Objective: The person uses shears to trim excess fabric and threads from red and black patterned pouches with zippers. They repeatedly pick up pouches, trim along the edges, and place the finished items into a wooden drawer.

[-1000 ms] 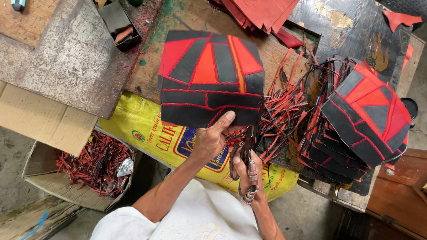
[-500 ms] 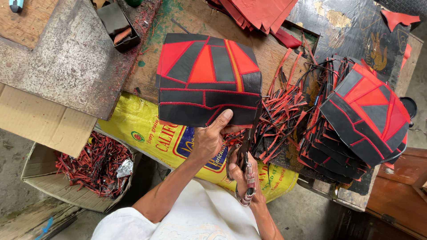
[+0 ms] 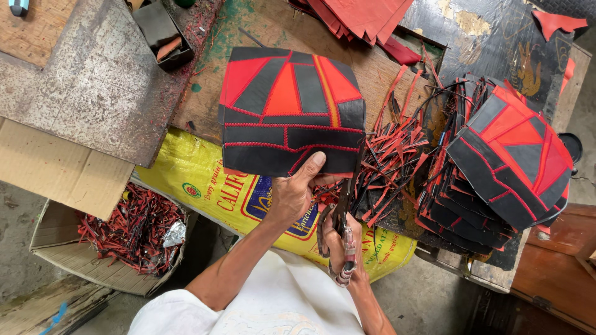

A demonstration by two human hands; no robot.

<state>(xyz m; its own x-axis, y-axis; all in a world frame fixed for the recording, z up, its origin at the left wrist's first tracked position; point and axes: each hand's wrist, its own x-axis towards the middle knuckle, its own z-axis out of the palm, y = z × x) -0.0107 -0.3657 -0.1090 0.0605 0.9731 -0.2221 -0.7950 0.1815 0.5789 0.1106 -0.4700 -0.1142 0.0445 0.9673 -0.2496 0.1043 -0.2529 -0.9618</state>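
My left hand [image 3: 292, 195] pinches the lower edge of a stitched red-and-black leather panel [image 3: 288, 111], thumb on top, holding it up flat over the workbench. Just below and to the right, my right hand [image 3: 338, 245] grips a pair of dark scissors [image 3: 343, 214] whose blades point up at the panel's lower right corner. Whether the blades touch the panel is unclear. A stack of similar red-and-black panels [image 3: 506, 155] lies to the right.
Red and black offcut strips [image 3: 391, 167] litter the bench between panel and stack. A yellow printed sack [image 3: 211, 183] hangs below the bench. A cardboard box of scraps [image 3: 127, 229] sits lower left. Red leather sheets [image 3: 363, 15] lie at top; a small dark tray [image 3: 162, 40] upper left.
The held panel has shifted slightly, and my right hand with the scissors has risen a little toward the panel's lower right corner.
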